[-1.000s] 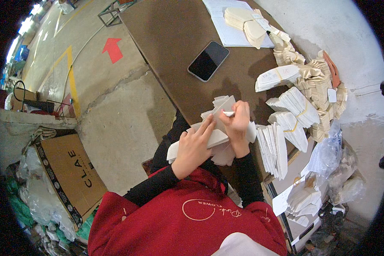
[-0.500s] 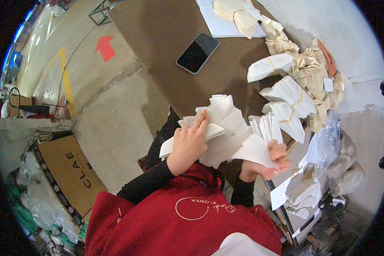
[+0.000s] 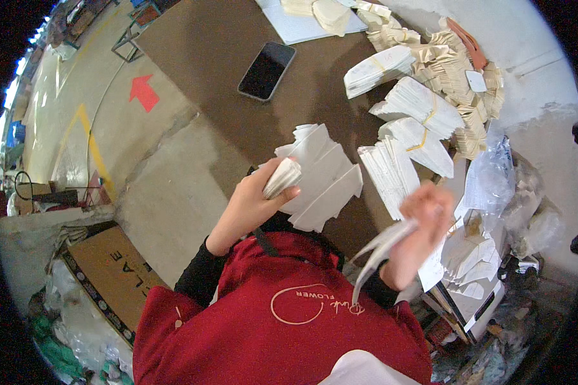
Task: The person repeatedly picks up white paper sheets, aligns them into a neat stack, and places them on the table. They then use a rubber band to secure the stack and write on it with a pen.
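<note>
My left hand (image 3: pixel 253 199) is closed around a small stack of white, paper-like cut pieces (image 3: pixel 282 178), its end standing up between thumb and fingers. Beside it, a fanned pile of white pieces (image 3: pixel 324 183) lies at the near edge of the brown table (image 3: pixel 221 106). Smeared by motion, my right hand (image 3: pixel 420 231) grips a few white pieces (image 3: pixel 380 251) that hang down toward my red apron (image 3: pixel 282 340). Just beyond that hand lies a loose white stack (image 3: pixel 388 173), next to white bundles held by yellow bands (image 3: pixel 424 112).
A dark phone (image 3: pixel 266 72) lies on the table, near a white sheet (image 3: pixel 289 25). Cream pieces (image 3: pixel 465 106) are heaped along the wall. Clear plastic bags (image 3: pixel 526 199) and more white pieces (image 3: pixel 472 256) are at the right. A cardboard box (image 3: pixel 112 273) stands at lower left.
My left hand has turned up, gripping its stack instead of lying flat over the pile. My right hand has swung its pieces away from the pile, toward my body. The view has shifted slightly.
</note>
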A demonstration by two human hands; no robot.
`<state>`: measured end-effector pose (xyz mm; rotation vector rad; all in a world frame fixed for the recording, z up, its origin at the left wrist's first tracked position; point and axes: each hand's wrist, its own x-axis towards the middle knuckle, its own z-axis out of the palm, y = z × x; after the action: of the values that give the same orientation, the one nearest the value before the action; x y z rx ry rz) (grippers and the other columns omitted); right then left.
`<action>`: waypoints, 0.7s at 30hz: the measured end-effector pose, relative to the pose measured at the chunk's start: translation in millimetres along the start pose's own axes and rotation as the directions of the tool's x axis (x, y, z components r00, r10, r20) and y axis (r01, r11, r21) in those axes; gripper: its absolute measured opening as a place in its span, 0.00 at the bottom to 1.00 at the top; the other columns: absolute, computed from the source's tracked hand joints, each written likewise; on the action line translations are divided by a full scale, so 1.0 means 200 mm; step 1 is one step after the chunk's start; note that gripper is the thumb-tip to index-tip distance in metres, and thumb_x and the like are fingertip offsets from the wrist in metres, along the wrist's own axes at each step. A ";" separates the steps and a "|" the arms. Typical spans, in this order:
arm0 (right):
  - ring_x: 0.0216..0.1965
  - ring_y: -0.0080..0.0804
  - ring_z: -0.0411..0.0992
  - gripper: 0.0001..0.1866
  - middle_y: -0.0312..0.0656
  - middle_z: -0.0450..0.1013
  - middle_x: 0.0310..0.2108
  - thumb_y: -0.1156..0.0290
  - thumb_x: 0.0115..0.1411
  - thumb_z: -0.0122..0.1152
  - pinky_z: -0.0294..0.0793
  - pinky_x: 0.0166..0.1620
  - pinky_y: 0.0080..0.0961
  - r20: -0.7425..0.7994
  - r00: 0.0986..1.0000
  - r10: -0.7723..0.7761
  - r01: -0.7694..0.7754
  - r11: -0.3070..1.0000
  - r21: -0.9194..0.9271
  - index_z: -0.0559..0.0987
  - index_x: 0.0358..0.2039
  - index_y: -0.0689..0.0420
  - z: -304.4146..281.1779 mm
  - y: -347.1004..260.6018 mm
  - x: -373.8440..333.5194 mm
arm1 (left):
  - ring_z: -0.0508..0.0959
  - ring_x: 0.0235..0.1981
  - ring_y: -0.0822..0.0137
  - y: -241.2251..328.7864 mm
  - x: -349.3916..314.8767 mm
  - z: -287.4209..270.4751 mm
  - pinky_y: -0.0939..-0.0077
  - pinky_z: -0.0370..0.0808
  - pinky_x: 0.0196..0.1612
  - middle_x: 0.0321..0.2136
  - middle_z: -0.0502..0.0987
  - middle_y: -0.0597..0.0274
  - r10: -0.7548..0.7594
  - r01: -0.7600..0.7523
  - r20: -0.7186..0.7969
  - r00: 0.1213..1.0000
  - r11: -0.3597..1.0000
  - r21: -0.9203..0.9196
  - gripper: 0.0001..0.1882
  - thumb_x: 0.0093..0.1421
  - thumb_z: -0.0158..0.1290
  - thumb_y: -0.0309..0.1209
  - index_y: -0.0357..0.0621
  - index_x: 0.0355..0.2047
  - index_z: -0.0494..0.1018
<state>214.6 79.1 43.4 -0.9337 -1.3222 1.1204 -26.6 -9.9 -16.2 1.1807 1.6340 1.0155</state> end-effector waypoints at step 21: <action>0.25 0.53 0.74 0.20 0.50 0.70 0.22 0.60 0.59 0.65 0.71 0.27 0.39 0.396 0.918 0.029 0.187 0.848 -0.496 0.65 0.38 0.57 0.54 0.17 0.03 | 0.74 0.48 0.63 0.02 -0.09 0.22 0.65 0.73 0.49 0.50 0.71 0.56 -0.086 0.321 0.324 0.942 0.513 -0.796 0.43 0.55 0.61 0.53 0.40 0.62 0.58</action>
<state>103.3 83.1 19.1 -1.0635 -2.0523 0.9155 18.7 -21.1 -23.1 0.3860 0.8210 1.2257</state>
